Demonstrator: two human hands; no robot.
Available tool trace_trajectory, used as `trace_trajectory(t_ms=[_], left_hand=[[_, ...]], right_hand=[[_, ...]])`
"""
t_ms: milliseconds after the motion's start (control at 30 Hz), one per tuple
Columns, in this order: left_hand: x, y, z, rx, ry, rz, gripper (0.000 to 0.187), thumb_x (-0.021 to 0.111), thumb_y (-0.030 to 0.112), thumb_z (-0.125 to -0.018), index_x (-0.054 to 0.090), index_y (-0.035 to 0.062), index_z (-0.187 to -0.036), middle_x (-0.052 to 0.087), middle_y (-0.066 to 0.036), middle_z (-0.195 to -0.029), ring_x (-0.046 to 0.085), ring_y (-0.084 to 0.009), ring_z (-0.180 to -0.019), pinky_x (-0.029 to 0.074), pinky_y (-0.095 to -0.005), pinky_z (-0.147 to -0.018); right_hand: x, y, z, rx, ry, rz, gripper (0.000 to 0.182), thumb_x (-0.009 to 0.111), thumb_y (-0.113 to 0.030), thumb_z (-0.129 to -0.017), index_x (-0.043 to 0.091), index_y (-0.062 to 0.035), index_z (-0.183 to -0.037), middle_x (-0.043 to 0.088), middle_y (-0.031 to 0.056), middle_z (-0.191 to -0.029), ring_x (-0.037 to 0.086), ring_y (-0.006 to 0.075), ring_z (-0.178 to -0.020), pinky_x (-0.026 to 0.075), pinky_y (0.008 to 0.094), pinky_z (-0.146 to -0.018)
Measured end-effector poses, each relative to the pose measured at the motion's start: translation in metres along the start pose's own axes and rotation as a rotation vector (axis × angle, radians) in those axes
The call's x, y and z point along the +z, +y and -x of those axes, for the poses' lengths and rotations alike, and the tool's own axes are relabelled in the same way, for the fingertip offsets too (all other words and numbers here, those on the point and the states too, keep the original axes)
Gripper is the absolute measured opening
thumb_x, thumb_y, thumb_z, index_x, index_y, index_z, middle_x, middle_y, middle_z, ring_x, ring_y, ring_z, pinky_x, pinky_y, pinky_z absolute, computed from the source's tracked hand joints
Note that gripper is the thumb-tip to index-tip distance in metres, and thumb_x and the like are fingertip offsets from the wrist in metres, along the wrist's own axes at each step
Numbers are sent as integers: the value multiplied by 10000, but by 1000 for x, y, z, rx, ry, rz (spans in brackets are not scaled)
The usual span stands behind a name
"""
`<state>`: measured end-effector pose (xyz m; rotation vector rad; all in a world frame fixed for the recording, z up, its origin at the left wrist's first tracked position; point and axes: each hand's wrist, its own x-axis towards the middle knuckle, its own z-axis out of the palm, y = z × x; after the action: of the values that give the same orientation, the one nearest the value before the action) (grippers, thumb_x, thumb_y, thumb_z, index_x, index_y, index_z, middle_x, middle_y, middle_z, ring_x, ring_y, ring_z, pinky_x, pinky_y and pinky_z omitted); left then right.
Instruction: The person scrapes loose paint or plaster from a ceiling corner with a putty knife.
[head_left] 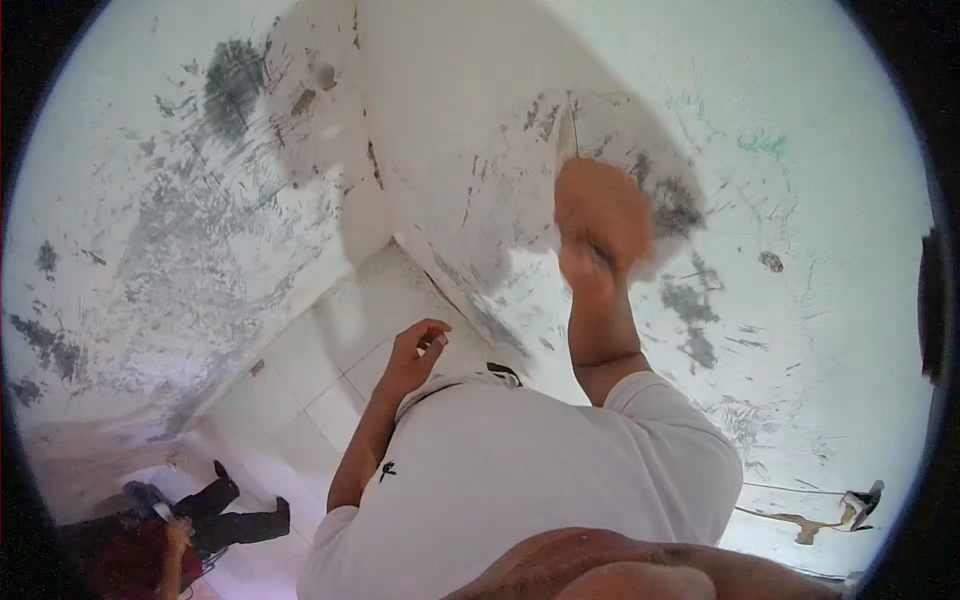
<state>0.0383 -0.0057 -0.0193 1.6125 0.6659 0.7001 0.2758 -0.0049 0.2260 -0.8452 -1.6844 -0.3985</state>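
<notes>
My right hand (600, 215) is closed and slightly blurred by motion, close to the right-hand wall (820, 250). From its upper edge a pale, thin blade of a scraper (567, 135) sticks out against the patchy grey plaster; the handle is hidden in the fingers. My left hand (418, 350) hangs low in front of the white shirt (520, 460), over the tiled floor. Its fingers are loosely bent and a little apart, and nothing shows in them.
A second wall (180, 210) with grey patches and chips meets the right-hand wall at a corner. At the lower left is another person (130, 555) in a red top and dark trousers. Cables and a wall fitting (858, 508) are at the lower right.
</notes>
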Motion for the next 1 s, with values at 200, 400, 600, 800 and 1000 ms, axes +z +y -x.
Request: trace_trajectory(t_ms=[200,400,600,800,1000], left_hand=[[-5,-7,3,-11,-15,-15,150,576,51,-926,632,32,-1064,647,-29,-855,569,-99,-770,448,-257,-670],[-10,-11,-11,47,-3,-14,156,593,63,-920,636,37,-1069,644,-27,-870,572,-102,-777,451,-258,-673],[-11,-11,0,-27,-46,-26,128,550,43,-951,613,2,-1055,627,-38,-884,590,-122,-844,478,-271,-766],[-13,-5,-5,-10,-10,-11,137,589,81,-928,635,42,-1051,654,-42,-852,585,-110,-780,459,-272,-680],[-14,-6,-11,-61,-41,-5,134,574,60,-943,611,22,-1067,629,-41,-896,594,-112,-848,480,-269,-766]], right_hand=[[-1,10,-1,102,-36,167,171,645,-172,-654,543,-92,-542,483,100,-539,554,296,-536,432,407,-512],[6,46,46,-35,-250,546,144,610,-177,-732,547,-115,-618,534,77,-610,566,244,-568,416,389,-513],[21,30,-7,-135,8,85,508,564,-436,-871,415,-53,-573,415,61,-549,371,213,-438,246,336,-436],[20,2,-11,-87,-39,-188,572,519,-466,-920,380,-62,-540,372,39,-516,365,182,-441,238,337,-438],[18,11,-14,-203,-60,-32,608,491,-481,-952,380,-61,-527,354,26,-497,320,158,-411,207,300,-411]])
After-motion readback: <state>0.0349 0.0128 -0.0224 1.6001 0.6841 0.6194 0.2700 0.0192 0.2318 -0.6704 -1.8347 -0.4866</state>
